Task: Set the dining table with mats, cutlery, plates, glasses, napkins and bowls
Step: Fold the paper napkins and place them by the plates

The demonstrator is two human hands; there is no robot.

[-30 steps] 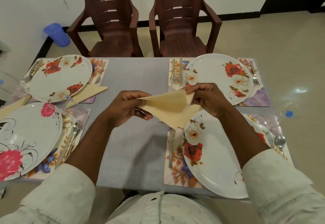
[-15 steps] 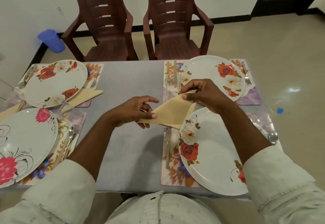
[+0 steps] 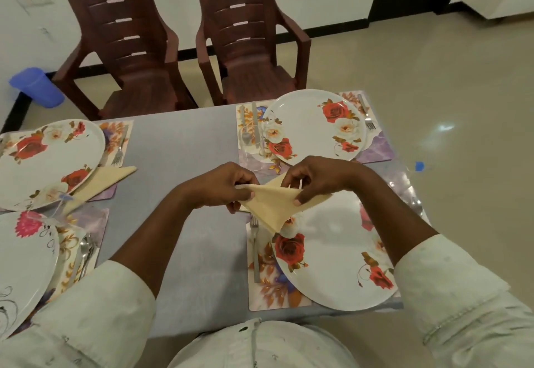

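Hands (image 3: 271, 185) closer together than before, napkin (image 3: 271, 205) folded narrower.

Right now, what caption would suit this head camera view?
Both hands, left and right, fold a cream napkin above a floral plate.

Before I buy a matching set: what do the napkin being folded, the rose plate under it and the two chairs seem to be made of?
Napkin: soft cream cloth, matte; it creases and droops between both hands. Rose plate: glossy white with printed roses and a light glare; could be melamine or glazed ceramic, I cannot tell. Chairs: likely moulded plastic, dark brown, slatted backs in one piece with a wood-grain look.
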